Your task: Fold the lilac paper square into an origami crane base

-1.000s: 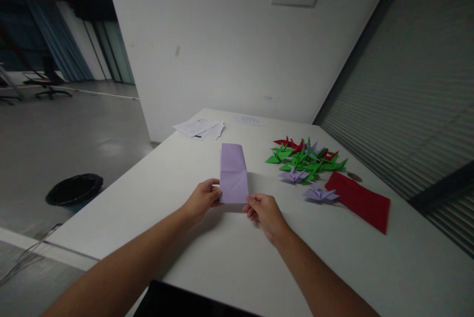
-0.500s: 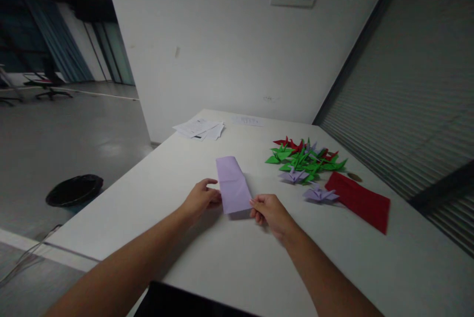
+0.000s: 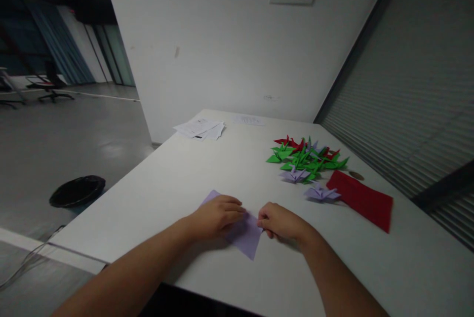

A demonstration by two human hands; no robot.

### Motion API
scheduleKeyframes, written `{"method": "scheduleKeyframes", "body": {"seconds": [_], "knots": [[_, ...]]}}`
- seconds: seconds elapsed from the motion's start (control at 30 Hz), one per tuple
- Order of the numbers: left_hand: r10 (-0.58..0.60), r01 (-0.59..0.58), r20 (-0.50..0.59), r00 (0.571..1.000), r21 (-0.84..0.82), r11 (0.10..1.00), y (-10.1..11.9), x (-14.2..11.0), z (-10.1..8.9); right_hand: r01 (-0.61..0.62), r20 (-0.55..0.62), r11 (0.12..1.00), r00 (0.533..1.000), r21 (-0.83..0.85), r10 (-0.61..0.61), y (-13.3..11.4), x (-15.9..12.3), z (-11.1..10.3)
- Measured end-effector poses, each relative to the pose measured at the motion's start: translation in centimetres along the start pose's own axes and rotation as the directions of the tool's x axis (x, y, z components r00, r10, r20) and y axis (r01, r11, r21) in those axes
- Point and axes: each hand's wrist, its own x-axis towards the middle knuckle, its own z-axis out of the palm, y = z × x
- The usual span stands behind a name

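Fingers of the right hand (image 3: 283,222) pinch the right corner of the lavender origami paper (image 3: 247,242), low on the white table (image 3: 166,183), while the left hand (image 3: 215,216), fingers together, lies across it, apparently bracing it, folded cranes (image 3: 303,161) well apart.

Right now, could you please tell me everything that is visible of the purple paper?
The purple paper looks thin and matte, and lies slantwise on the white table. The left hand covers its middle; the right hand pinches its right corner. Its far-left end and near corner show; any folds under the left hand are hidden.
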Motion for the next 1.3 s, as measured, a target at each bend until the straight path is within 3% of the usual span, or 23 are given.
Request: {"method": "scheduleKeyframes", "body": {"seconds": [0.2,0.37,0.8,1.0,1.3], "knots": [[0.004,-0.015,0.197,0.98,0.054,0.998,0.5,0.1,0.9,0.082,-0.063,0.97,0.993,-0.227,-0.098,-0.7,-0.5,-0.4],[-0.018,0.001,0.255,0.967,0.065,0.998,0.4,-0.1,1.7,0.056,-0.052,0.949,0.996,-0.31,-0.076,-1.1,-0.7,-0.6],[-0.131,0.118,0.252,0.959,0.067,0.991,0.2,-0.4,1.6,-0.061,-0.218,0.906,0.975,-0.418,-0.034,0.4,0.4,-0.6],[-0.217,0.207,0.202,0.955,0.071,0.976,-0.5,-0.6,1.7,-0.097,-0.259,0.911,0.966,-0.4,-0.011,0.6,0.5,-0.8],[-0.232,0.213,0.127,0.964,0.145,0.966,-0.9,-0.7,1.8,-0.07,-0.324,0.949,0.945,-0.307,-0.035,1.5,0.8,-0.8]]}}
